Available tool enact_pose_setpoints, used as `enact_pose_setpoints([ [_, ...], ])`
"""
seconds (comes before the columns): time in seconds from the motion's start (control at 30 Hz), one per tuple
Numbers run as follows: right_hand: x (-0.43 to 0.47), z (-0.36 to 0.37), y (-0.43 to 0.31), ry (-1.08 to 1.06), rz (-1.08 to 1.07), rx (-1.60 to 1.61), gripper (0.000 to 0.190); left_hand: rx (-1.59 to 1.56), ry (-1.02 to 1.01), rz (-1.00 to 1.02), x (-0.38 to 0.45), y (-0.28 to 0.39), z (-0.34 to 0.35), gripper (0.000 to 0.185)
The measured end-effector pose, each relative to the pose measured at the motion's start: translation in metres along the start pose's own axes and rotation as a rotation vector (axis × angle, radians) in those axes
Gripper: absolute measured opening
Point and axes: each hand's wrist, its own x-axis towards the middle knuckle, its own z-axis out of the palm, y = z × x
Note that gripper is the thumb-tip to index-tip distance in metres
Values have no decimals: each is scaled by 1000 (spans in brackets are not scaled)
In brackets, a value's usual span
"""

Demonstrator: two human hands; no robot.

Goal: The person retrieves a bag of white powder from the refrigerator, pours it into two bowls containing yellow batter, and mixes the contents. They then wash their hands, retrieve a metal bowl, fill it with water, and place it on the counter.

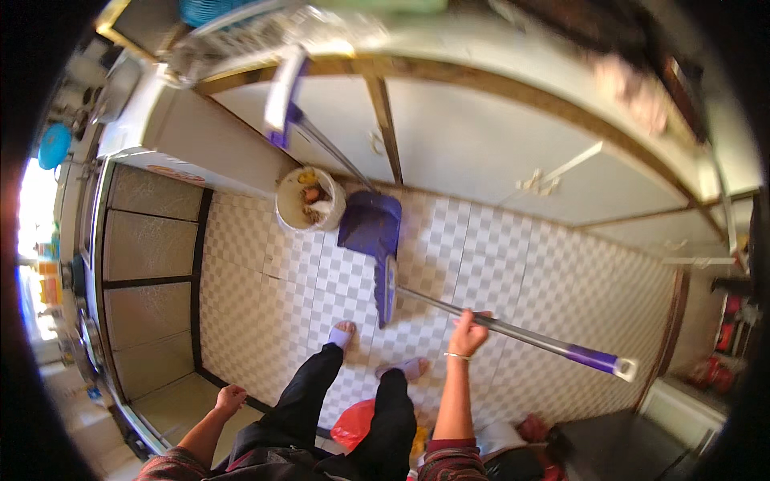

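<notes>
My right hand [470,334] is closed around the grey metal pole of a broom [523,334], which has a purple grip end with a pale hanging loop. The purple broom head [385,294] is low over the tiled floor, its far end at the lip of a purple dustpan [370,223]. From that dustpan a long metal handle rises towards a purple and white end piece [284,102]. To its left stands a white bucket [281,207] with food scraps and other waste inside. My left hand [231,399] hangs by my left leg with fingers curled, nothing visible in it.
White cabinets [481,132] with wooden trim line the far side under a counter. Framed glass-panelled doors [150,252] run along the left. Behind my feet lies a red plastic bag [354,424]. A dark box-like object [613,445] stands at lower right. The floor is checked tile [481,252].
</notes>
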Motion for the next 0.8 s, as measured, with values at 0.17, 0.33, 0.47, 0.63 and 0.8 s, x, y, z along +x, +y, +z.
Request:
enact_pose_setpoints([
  [0.17,22,91,-140,-438,-518,-279,20,-23,13,45,-19,4,9,20],
  [0.33,50,183,-209,-603,-556,-298,21,-113,-23,27,21,10,2,19],
  [0.47,80,262,-192,-544,-560,-395,24,-368,21,60,63,41,-34,17],
  [0.63,101,330,-193,-459,-456,-379,32,-387,21,-24,84,49,-73,17],
  [0.8,107,346,-183,-554,-229,-449,48,-364,-99,-98,109,47,-80,20],
])
